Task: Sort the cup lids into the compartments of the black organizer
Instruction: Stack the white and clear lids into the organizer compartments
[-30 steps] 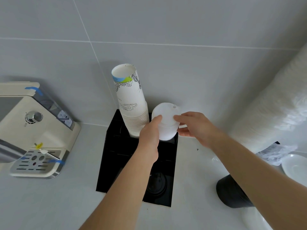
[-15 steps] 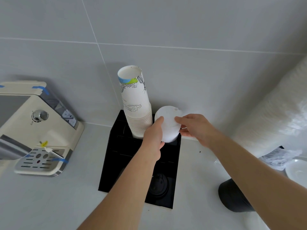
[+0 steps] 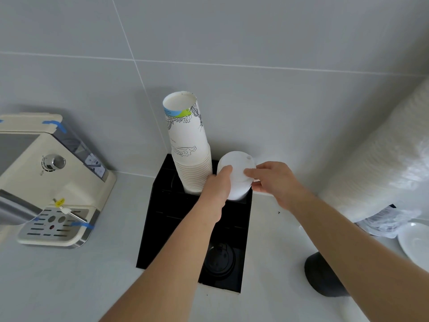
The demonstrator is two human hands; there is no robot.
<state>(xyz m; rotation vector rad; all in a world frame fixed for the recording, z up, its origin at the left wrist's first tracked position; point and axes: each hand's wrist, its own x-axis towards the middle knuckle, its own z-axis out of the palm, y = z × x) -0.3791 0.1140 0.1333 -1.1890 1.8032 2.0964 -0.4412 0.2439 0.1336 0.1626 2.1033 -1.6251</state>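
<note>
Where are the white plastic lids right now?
The stack of white plastic lids sits in the black organizer's back right compartment, held between both hands, right beside the tall paper cup stack.

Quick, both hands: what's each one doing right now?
Left hand: closed on the stack of white lids, gripping its left side.
Right hand: closed on the same stack, fingers on top.

Matt white lids, seemingly plastic; printed paper cups.
</note>
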